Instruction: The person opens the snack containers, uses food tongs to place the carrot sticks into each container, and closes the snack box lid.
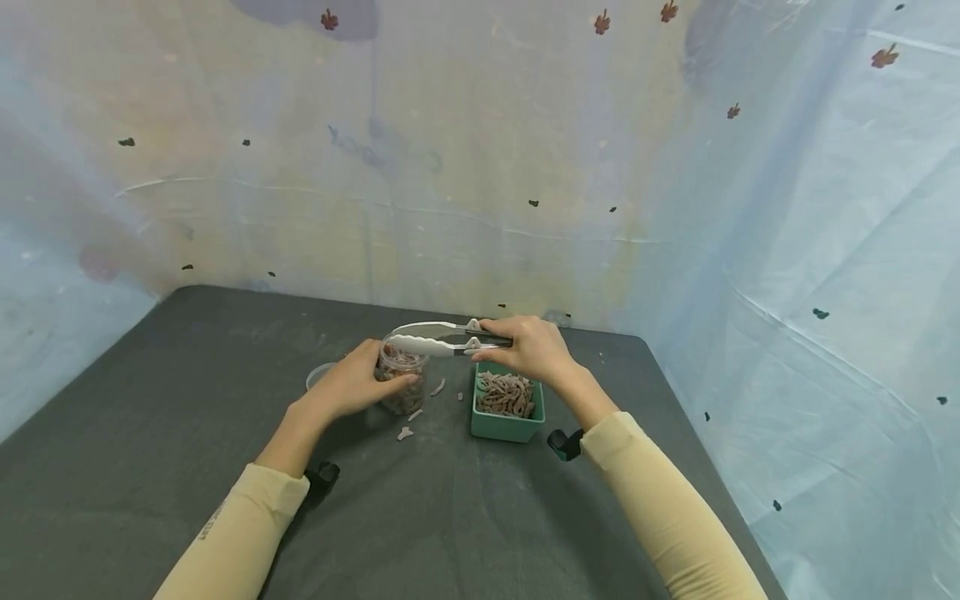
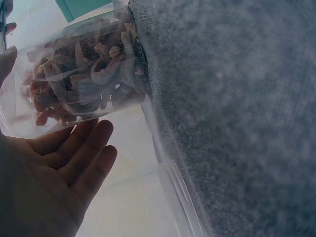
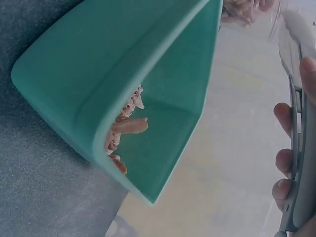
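Note:
A clear plastic jar (image 1: 405, 396) of pinkish-brown strips stands on the dark table, and my left hand (image 1: 348, 385) holds it around the side. In the left wrist view, the thumb and fingers lie on opposite sides of the jar (image 2: 84, 74). My right hand (image 1: 531, 346) grips a pair of tongs (image 1: 423, 345) with white scalloped tips and grey handles. The tips are spread over the jar's mouth, with no strip visible between them. Right of the jar, under the right hand, a green box (image 1: 507, 429) contains a heap of similar strips (image 1: 504, 395).
Several loose pieces (image 1: 405, 433) lie on the table (image 1: 420, 517) between the jar and the box. A round clear lid (image 1: 313, 375) sits left of the jar, partly hidden by the left hand. Plastic sheeting (image 1: 450, 167) hangs behind the table and along its sides.

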`<state>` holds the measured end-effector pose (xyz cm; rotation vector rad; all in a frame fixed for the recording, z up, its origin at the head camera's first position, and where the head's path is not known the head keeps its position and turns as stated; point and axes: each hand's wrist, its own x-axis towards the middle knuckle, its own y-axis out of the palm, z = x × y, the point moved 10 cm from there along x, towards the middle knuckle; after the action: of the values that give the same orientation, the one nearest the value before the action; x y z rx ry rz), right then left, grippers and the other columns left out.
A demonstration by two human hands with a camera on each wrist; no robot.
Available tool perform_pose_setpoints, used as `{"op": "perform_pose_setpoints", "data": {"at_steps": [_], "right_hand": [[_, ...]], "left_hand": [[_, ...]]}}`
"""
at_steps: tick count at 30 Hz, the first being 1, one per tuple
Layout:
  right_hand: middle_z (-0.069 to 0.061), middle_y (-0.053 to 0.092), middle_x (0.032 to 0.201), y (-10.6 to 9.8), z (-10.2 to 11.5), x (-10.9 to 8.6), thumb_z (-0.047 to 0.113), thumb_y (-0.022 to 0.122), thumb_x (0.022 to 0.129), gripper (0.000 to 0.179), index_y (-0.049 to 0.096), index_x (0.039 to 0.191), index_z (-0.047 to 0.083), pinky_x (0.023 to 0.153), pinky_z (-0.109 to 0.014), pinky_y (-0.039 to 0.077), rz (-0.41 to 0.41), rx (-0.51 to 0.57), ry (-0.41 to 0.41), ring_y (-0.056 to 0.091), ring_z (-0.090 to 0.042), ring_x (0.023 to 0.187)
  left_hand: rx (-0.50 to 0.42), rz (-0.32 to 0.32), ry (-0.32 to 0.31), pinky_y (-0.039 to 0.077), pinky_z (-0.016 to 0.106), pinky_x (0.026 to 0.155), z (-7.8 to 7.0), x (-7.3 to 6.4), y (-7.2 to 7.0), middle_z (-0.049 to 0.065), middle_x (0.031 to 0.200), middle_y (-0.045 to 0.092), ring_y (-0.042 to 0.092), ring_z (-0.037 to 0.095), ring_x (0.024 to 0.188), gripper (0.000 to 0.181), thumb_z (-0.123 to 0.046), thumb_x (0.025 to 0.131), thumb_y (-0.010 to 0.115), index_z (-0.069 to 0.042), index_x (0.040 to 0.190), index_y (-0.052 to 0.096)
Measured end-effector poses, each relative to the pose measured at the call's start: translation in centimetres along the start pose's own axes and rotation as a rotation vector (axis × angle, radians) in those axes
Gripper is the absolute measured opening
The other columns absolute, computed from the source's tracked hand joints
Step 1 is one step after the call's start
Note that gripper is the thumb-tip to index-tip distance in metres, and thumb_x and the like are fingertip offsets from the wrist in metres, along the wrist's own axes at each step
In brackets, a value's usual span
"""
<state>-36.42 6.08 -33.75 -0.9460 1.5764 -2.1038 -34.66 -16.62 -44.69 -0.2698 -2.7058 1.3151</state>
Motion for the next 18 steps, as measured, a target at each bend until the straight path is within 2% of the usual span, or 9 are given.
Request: {"op": "perform_pose_setpoints", "data": {"at_steps": [5,8,13,16,18], "right_hand": [[-0.007,0.069,0.136,-0.4,-0.5,-0.6,0.049,0.078,0.09,0.063,0.064,0.145,0.02,0.06,-0.035,0.053,-0.007,-0.008,0.027,0.073,-0.025,0.098],[-0.008,0.067,0.139,-0.9,-1.0,-1.4,0.048,0.08,0.089,0.066,0.062,0.146,0.018,0.072,-0.043,0.058,-0.014,0.034,0.055,0.071,-0.029,0.11],[-0.011,0.064,0.142,-1.6,-2.6,-3.2,0.045,0.082,0.089,0.074,0.056,0.151,0.015,0.072,-0.048,0.057,-0.056,0.118,0.124,0.069,-0.032,0.112],[-0.013,0.061,0.146,-1.9,-3.9,-4.8,0.046,0.082,0.089,0.08,0.052,0.155,0.012,0.08,-0.052,0.057,-0.09,0.144,0.187,0.067,-0.034,0.118],[-0.014,0.061,0.145,-1.9,-4.9,-5.9,0.046,0.082,0.089,0.083,0.049,0.156,0.011,0.083,-0.052,0.056,-0.114,0.165,0.234,0.067,-0.033,0.112]], "left_hand": [[0.006,-0.011,0.016,0.049,0.059,0.097,-0.1,0.1,0.1,0.025,0.147,0.046,0.055,0.041,0.127,0.1,-0.076,0.093,0.058,0.002,0.152,0.04],[-0.003,-0.007,0.015,0.048,0.061,0.099,-0.1,0.1,0.2,0.026,0.15,0.044,0.053,0.043,0.13,0.101,-0.076,0.093,0.058,0.002,0.154,0.039],[-0.02,-0.01,0.002,0.047,0.062,0.102,-0.1,0.0,0.2,0.026,0.152,0.042,0.051,0.045,0.133,0.101,-0.076,0.092,0.06,0.002,0.153,0.04],[-0.018,-0.014,-0.003,0.047,0.062,0.1,-0.1,0.1,0.2,0.025,0.15,0.043,0.052,0.044,0.131,0.101,-0.076,0.091,0.06,0.002,0.153,0.04],[-0.014,-0.015,-0.006,0.047,0.062,0.1,-0.2,0.1,0.3,0.026,0.151,0.043,0.052,0.045,0.131,0.101,-0.077,0.092,0.059,0.002,0.152,0.04]]}}
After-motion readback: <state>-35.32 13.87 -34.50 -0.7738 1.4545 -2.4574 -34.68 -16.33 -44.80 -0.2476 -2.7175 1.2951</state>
